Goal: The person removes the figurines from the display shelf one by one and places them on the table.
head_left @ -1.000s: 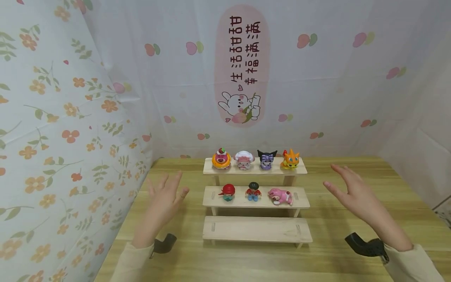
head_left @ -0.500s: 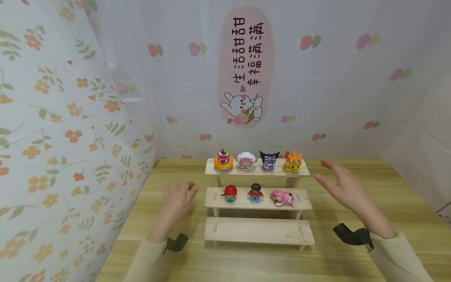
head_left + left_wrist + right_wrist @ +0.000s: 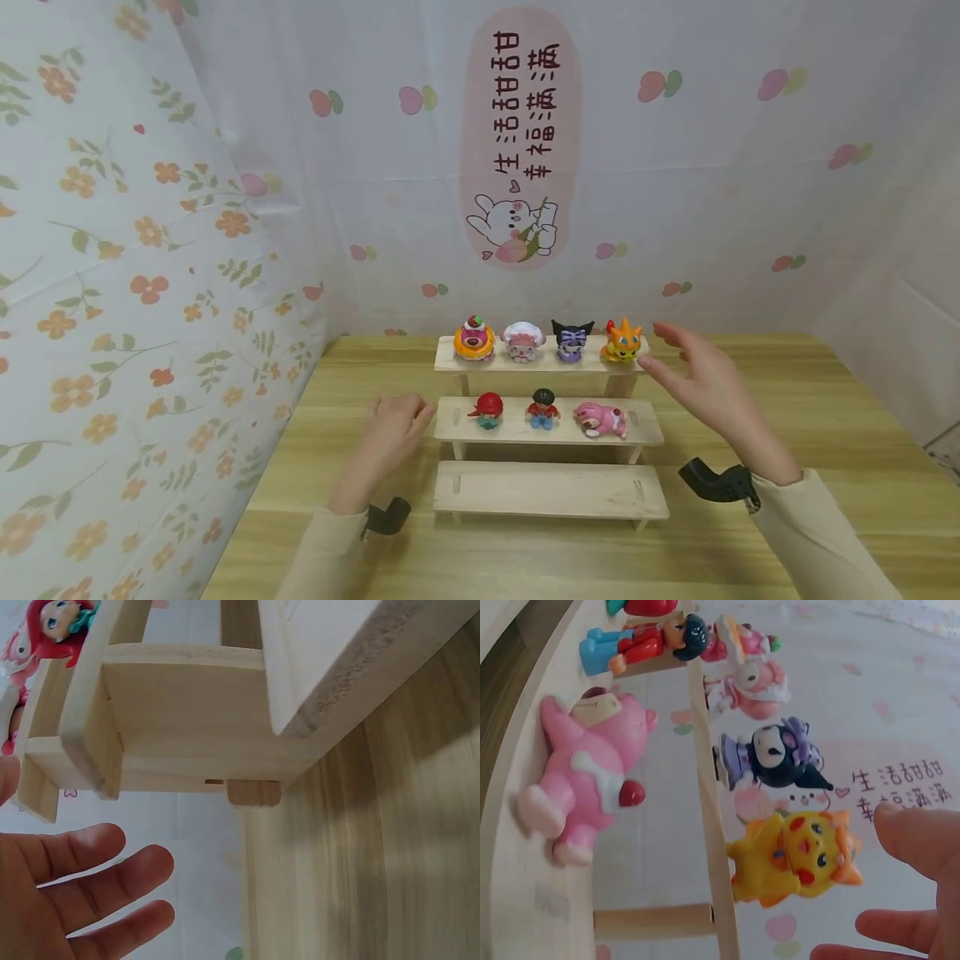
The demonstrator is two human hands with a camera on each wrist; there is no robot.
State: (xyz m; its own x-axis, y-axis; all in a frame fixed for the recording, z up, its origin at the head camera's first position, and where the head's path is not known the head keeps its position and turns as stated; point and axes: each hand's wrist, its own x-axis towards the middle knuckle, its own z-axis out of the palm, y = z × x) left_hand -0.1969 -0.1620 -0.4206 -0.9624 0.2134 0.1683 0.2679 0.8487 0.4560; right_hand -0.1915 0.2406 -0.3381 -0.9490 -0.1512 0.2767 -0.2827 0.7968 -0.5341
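My right hand [image 3: 707, 387] hovers beside the right end of the top shelf [image 3: 442, 357], its fingers near an orange-and-yellow figurine [image 3: 622, 342] and holding nothing. In the right wrist view the yellow figurine [image 3: 799, 856] stands left of the fingers, with a gap between. My left hand [image 3: 390, 446] is at the left end of the middle shelf [image 3: 513, 421], also holding nothing. A red-haired figurine [image 3: 489, 410], a figurine in a red jacket [image 3: 542, 410] and a pink bear figurine [image 3: 600, 419] lying down are on that shelf.
Also on the top shelf are a bear in an orange ring [image 3: 474, 342], a white-capped pink figurine [image 3: 522, 343] and a purple-and-black figurine [image 3: 572, 343]. The bottom shelf [image 3: 551, 490] juts out at the front of the wooden table [image 3: 555, 562]. Printed cloth [image 3: 375, 208] hangs behind and at the left.
My right hand has moved left toward the orange-and-yellow figurine. My left hand has moved right and slightly down toward the middle shelf's end. The figurines have stayed in place.
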